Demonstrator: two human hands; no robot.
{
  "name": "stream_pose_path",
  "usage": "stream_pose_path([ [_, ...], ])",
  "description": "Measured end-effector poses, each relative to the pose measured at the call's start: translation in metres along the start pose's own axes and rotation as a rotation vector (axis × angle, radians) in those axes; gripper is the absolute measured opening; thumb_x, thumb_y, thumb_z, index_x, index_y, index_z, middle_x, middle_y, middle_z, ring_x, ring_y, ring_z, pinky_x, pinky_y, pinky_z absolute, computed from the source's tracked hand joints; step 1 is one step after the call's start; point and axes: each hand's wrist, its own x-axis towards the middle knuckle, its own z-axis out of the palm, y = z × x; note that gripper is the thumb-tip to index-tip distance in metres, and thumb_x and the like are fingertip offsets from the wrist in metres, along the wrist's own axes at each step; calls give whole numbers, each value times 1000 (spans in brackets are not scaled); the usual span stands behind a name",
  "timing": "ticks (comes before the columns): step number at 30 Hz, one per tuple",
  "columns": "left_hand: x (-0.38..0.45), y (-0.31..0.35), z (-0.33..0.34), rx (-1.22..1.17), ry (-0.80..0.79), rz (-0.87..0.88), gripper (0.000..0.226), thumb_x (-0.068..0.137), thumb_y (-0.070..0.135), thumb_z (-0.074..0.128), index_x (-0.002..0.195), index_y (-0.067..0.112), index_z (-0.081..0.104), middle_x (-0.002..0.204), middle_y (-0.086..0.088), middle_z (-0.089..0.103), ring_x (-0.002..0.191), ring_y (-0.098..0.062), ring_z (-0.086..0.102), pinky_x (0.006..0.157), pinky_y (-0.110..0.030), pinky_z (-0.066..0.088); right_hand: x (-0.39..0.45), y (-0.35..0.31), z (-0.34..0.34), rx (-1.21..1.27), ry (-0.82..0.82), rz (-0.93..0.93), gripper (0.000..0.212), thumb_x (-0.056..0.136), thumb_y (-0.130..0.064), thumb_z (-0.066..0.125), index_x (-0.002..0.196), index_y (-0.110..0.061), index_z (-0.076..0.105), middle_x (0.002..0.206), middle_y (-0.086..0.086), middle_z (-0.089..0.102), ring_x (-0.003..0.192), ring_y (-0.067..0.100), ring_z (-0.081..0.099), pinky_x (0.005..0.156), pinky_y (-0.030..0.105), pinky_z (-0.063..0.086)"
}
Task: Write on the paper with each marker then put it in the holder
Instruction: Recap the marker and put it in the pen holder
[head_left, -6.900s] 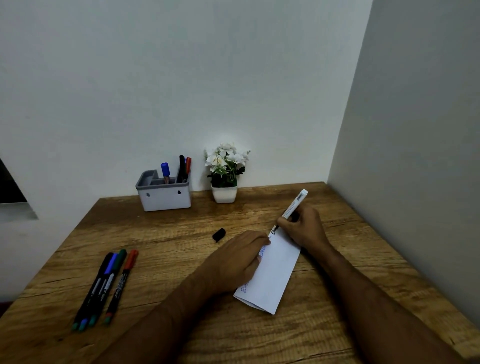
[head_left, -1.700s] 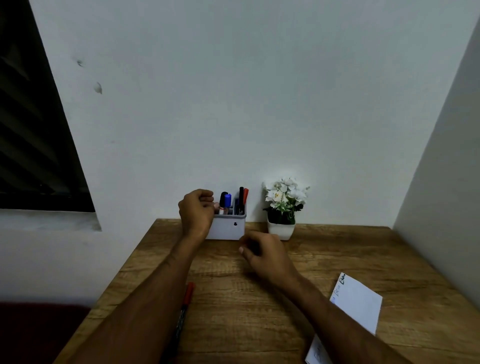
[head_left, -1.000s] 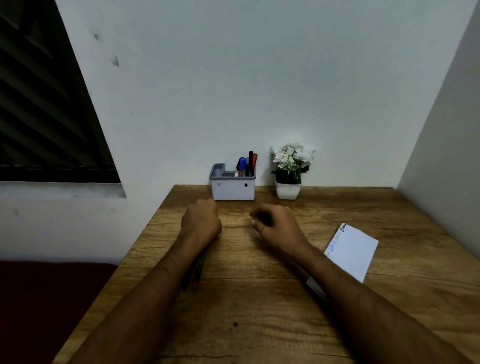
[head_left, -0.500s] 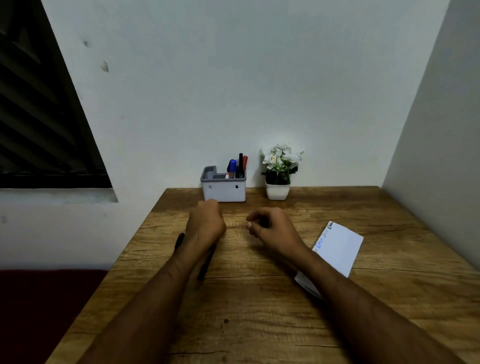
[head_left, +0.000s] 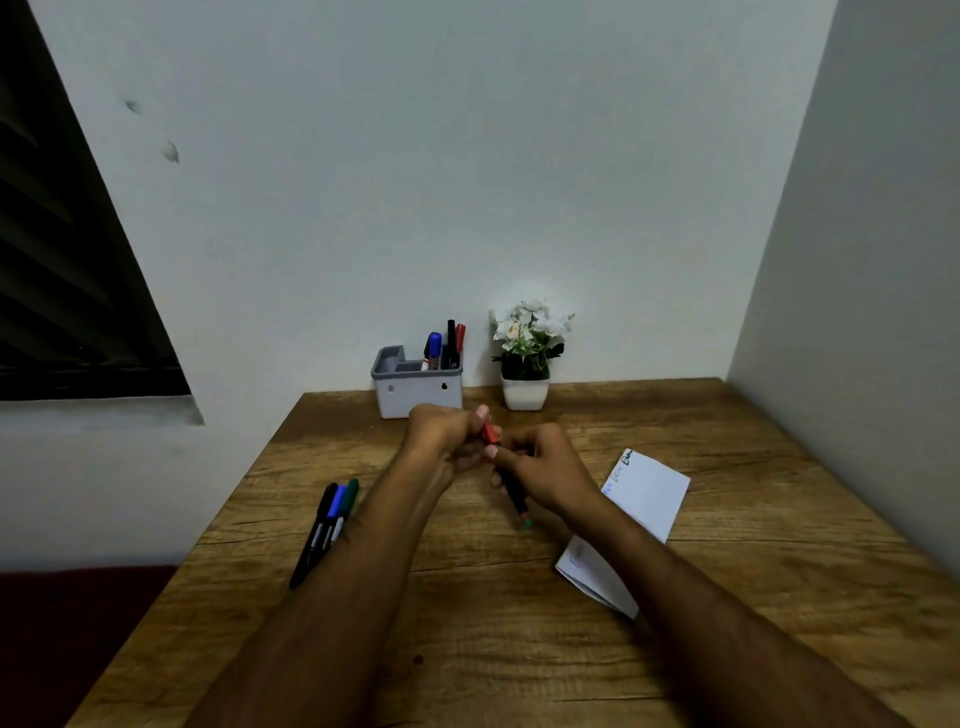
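Head view: we see the right hand (head_left: 550, 470) gripping the barrel of a red-capped black marker (head_left: 506, 475), the left hand (head_left: 441, 441) pinching its cap; folded white paper (head_left: 649, 493) just right, grey holder (head_left: 415, 400) behind.

- Red-capped marker (head_left: 511, 486): mid-barrel covered by the right hand (head_left: 550, 470); the cap end sits inside the fingers of the left hand (head_left: 441, 441), so it cannot be told whether the cap is seated.
- Paper (head_left: 647, 491): middle hidden by the right forearm; writing too small to read.
- Three markers on the table (head_left: 330, 519): lower ends partly covered by the left forearm.
- Markers in the holder (head_left: 415, 395): lower barrels hidden by its wall.
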Motion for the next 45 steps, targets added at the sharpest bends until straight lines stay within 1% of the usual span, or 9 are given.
stream_pose_path([
  [10, 14, -18, 23, -305, -58, -172, 20, 99, 3, 52, 83, 5, 64, 77, -8, 68, 73, -20, 62, 63, -34, 49, -2, -11, -22, 173, -13, 188, 32, 106, -11, 49, 90, 6, 71, 57, 5, 58, 46, 13, 50, 43, 24, 40],
  [14, 19, -27, 35, -359, -63, -204, 24, 100, 4, 49, 80, 7, 63, 55, -3, 69, 71, -20, 62, 61, -34, 48, -4, -11, -30, 203, -18, 230, 32, 106, -10, 46, 87, 1, 69, 60, 6, 56, 47, 12, 48, 43, 23, 37],
  [18, 33, -17, 3, -538, 233, -155, 10, 96, 10, 59, 88, 5, 63, 80, -9, 67, 72, -17, 65, 68, -32, 57, -27, 2, -44, 111, -132, 331, 31, 105, -15, 49, 89, -3, 72, 62, 4, 59, 47, 10, 51, 42, 23, 38],
  [21, 45, -11, -9, -154, 306, -31, 9, 89, 14, 70, 93, 8, 66, 85, -9, 73, 78, -20, 72, 78, -37, 62, -29, 13, -60, 218, -4, 334, 31, 106, -17, 50, 98, 3, 73, 65, 5, 61, 50, 10, 54, 44, 22, 40],
  [25, 44, -36, 18, 580, 140, 175, 18, 80, 33, 79, 78, 15, 75, 71, -3, 74, 64, -18, 69, 69, -38, 62, -21, 6, -67, 372, 64, 237, 29, 105, -17, 54, 105, 7, 72, 73, 13, 69, 55, 14, 60, 47, 23, 46],
  [28, 50, -47, 24, 880, 214, 309, 25, 71, 46, 81, 73, 22, 75, 72, 3, 73, 72, -16, 68, 68, -33, 58, -24, 0, -70, 373, 51, 138, 22, 101, -14, 61, 104, 4, 74, 88, 20, 76, 63, 19, 66, 56, 28, 54],
  [34, 44, -53, 31, 1056, 282, 427, 24, 72, 42, 80, 73, 20, 70, 86, -1, 72, 85, -23, 68, 70, -33, 56, -31, 6, -81, 471, 131, 56, 28, 97, 0, 63, 122, -12, 66, 96, 24, 76, 69, 30, 72, 59, 36, 59],
  [41, 40, -61, 32, 1069, 251, 648, 10, 77, 27, 72, 76, 18, 68, 77, 1, 65, 74, -15, 63, 61, -29, 52, -32, 12, -85, 739, 99, 97, 32, 106, 6, 37, 123, 9, 63, 103, 30, 73, 87, 33, 77, 73, 35, 65],
  [45, 29, -62, 40, 960, 13, 938, 24, 87, 11, 64, 110, 15, 70, 106, 2, 67, 96, -9, 61, 85, -25, 53, -37, 19, -90, 757, 154, 22, 26, 99, 12, 49, 119, 4, 65, 106, 27, 75, 88, 30, 78, 78, 33, 65],
])
